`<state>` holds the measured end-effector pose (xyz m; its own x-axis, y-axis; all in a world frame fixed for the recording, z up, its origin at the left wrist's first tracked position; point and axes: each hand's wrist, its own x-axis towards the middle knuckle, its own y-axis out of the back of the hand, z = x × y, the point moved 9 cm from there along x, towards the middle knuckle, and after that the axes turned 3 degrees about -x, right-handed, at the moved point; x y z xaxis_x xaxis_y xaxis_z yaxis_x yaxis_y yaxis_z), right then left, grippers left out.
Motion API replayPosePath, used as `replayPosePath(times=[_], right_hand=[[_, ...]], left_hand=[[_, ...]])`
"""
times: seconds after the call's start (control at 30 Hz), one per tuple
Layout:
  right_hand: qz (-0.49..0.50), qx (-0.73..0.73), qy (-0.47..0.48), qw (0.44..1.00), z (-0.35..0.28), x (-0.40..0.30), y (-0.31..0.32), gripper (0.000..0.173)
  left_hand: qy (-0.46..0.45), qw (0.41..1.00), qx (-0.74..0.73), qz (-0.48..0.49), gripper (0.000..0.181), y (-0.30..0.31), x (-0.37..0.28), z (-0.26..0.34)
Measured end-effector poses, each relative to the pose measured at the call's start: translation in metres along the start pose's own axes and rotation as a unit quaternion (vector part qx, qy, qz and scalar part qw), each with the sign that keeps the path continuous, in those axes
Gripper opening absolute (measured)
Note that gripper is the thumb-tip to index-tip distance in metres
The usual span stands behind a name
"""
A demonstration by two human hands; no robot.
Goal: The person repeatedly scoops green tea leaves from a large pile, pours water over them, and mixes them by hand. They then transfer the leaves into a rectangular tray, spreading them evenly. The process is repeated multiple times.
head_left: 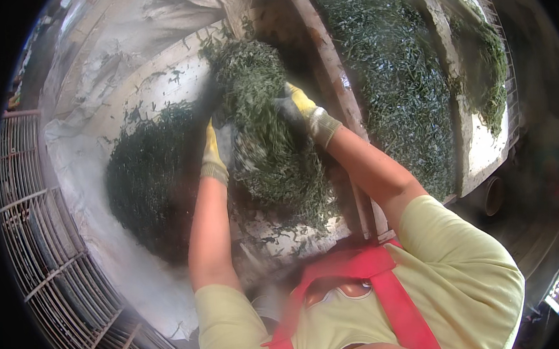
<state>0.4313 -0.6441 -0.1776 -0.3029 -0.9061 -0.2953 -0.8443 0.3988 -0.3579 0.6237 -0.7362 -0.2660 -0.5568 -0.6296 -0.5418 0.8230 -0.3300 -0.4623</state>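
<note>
A loose clump of shredded green leaves [261, 113] lies between my two hands, its middle blurred by motion. My left hand [216, 142], in a yellow and grey work glove, presses against the clump's left side. On the opposite side is my right hand [298, 104], gloved alike, with its fingers partly hidden against the leaves. Both hands hold the clump between them. Just left of my left hand spreads a darker mound of finely cut leaves [153, 182]. Under the leaves shows a pale, leaf-strewn work surface [168, 85].
A wooden divider [325, 51] runs along the right, beside a bed of wet green leaves [393, 76]. Farther right, more leaves [492, 75] hang over a pale board [486, 145]. White sheeting [80, 182] borders a metal-barred rack [48, 236]. Crumpled cloth [192, 12] lies at the far side.
</note>
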Motion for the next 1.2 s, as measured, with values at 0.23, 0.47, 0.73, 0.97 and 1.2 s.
replayPosePath(times=[0.23, 0.47, 0.73, 0.97, 1.2], right_hand=[[-0.146, -0.232, 0.002, 0.962, -0.044, -0.046, -0.022, 0.053], [0.102, -0.555, -0.015, 0.825, -0.032, 0.094, 0.022, 0.070], [-0.328, -0.671, 0.115, 0.655, -0.051, 0.002, -0.148, 0.054], [-0.158, -0.664, 0.073, 0.727, -0.063, 0.056, -0.112, 0.043], [-0.311, -0.730, -0.013, 0.608, 0.013, 0.053, -0.128, 0.034]], left_hand=[[-0.059, 0.998, 0.002, 0.012, 0.043, -0.057, -0.180, 0.073], [-0.272, 0.662, 0.689, 0.113, 0.071, 0.013, -0.105, 0.031], [-0.178, 0.889, 0.362, 0.217, 0.046, 0.105, -0.105, -0.040], [-0.015, 0.967, -0.178, 0.181, 0.045, 0.084, -0.133, -0.090], [0.050, 0.808, -0.585, -0.047, 0.046, -0.033, -0.158, -0.046]])
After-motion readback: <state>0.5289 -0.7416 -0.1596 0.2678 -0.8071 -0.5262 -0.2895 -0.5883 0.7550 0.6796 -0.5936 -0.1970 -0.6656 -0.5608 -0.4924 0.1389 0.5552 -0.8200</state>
